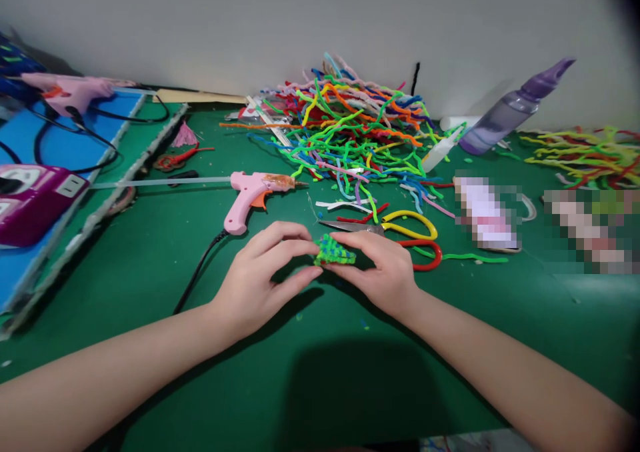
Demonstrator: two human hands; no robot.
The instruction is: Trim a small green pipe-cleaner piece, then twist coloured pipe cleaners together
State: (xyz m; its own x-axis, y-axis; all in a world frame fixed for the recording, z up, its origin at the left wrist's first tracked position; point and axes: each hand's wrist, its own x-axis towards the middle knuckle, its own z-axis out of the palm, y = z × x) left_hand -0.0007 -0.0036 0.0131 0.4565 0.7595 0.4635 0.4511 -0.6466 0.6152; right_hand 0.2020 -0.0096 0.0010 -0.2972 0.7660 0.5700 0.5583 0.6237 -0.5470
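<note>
Both my hands meet at the middle of the green table (350,372). My left hand (260,275) and my right hand (383,272) pinch a small woven piece of green and blue pipe cleaners (334,252) between their fingertips, just above the tabletop. A pink glue gun (250,199) lies just beyond my left hand, its black cord trailing toward me. Scissors with yellow and red handles (400,229) lie behind my right hand.
A heap of coloured pipe cleaners (350,125) fills the back middle; a smaller heap (590,155) lies at the right. A purple bottle (510,109) leans by the wall. At the left are a blue board (55,149), a second glue gun (70,92) and a purple power strip (35,202).
</note>
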